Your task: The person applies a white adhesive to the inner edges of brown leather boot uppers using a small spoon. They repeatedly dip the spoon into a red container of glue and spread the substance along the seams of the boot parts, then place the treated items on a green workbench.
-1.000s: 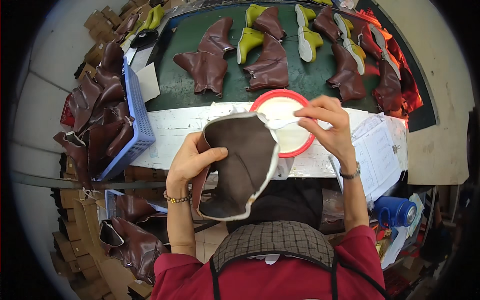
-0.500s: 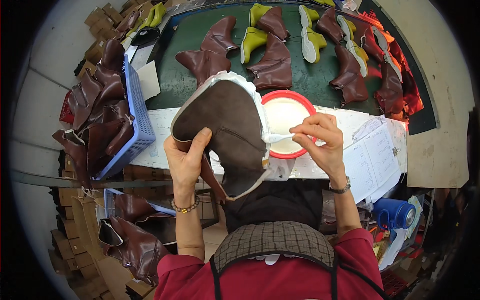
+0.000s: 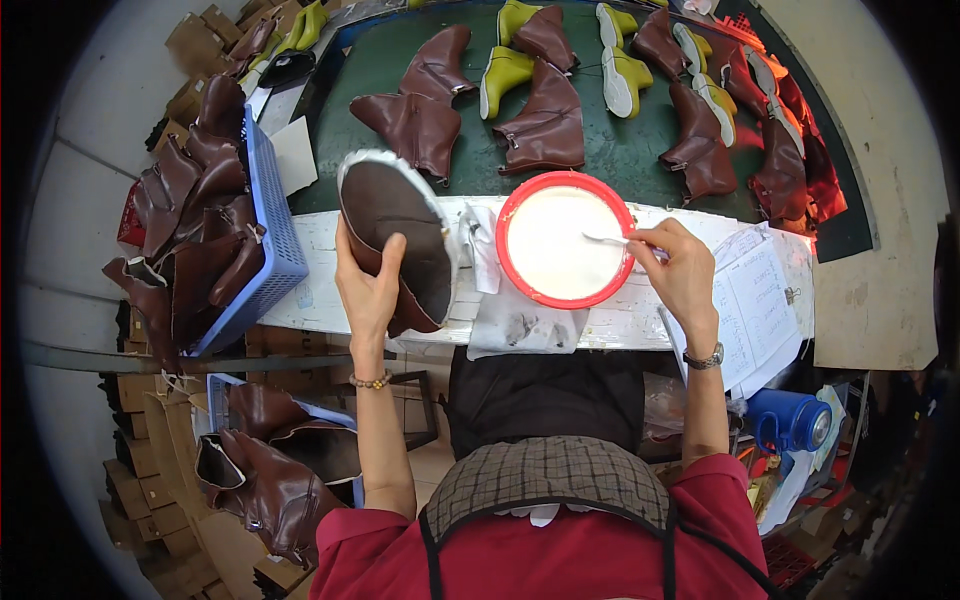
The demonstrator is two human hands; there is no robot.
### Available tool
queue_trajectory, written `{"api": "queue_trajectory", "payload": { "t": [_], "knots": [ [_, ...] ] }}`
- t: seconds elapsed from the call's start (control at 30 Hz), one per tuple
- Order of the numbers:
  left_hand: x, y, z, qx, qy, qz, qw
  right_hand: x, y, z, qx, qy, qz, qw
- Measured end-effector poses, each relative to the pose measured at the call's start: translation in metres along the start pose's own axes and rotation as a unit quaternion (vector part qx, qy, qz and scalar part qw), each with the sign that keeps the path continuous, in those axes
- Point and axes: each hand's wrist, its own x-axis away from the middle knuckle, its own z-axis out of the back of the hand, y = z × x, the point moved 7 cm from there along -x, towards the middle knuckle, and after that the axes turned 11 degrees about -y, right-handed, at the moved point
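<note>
My left hand (image 3: 368, 295) grips a brown leather boot upper (image 3: 418, 235), thumb pressed on its dark inner side and fingers behind. A whitish band runs along the upper's edge. To the right, my right hand (image 3: 682, 272) pinches a slim white brush (image 3: 604, 239) by its handle. The brush reaches over the rim of a round red bowl (image 3: 504, 245), its tip at the white liquid (image 3: 562, 262) inside; whether the bristles are dipped is unclear. The bowl stands on a white worn bench (image 3: 320, 240), apart from the upper.
Brown boot uppers (image 3: 540, 120) and yellow-green boot forms with pale soles (image 3: 625, 82) lie on the green table (image 3: 400, 75) beyond. A blue basket (image 3: 283, 235) of uppers stands left. Written sheets (image 3: 755, 310) and a blue jug (image 3: 790, 422) are right. Clear plastic (image 3: 525, 325) lies before the bowl.
The brush has gone from the upper's edge to the bowl with my right hand. My left hand has turned the upper and drawn it left, uncovering the bowl.
</note>
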Motion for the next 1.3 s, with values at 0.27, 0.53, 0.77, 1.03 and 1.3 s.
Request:
{"api": "queue_trajectory", "payload": {
  "t": [0.27, 0.53, 0.77, 1.03, 1.3],
  "knots": [
    [0.063, -0.03, -0.024, -0.319, -0.177, 0.15, 0.919, 0.023, 0.013, -0.004, 0.064, -0.019, -0.021, 0.998],
    [0.066, -0.028, -0.024, -0.271, -0.052, 0.05, 0.96, 0.027, 0.023, -0.004, -0.054, 0.004, -0.054, 0.997],
    [0.063, 0.05, -0.027, -0.211, -0.022, -0.106, 0.971, 0.025, -0.009, 0.004, -0.202, 0.041, 0.015, 0.978],
    [0.07, 0.099, -0.052, -0.144, -0.069, -0.212, 0.964, -0.005, -0.047, 0.006, -0.24, -0.001, 0.109, 0.965],
    [0.07, 0.093, -0.051, -0.115, -0.067, -0.248, 0.96, -0.039, -0.063, 0.042, -0.167, 0.101, 0.189, 0.962]
  ]
}}
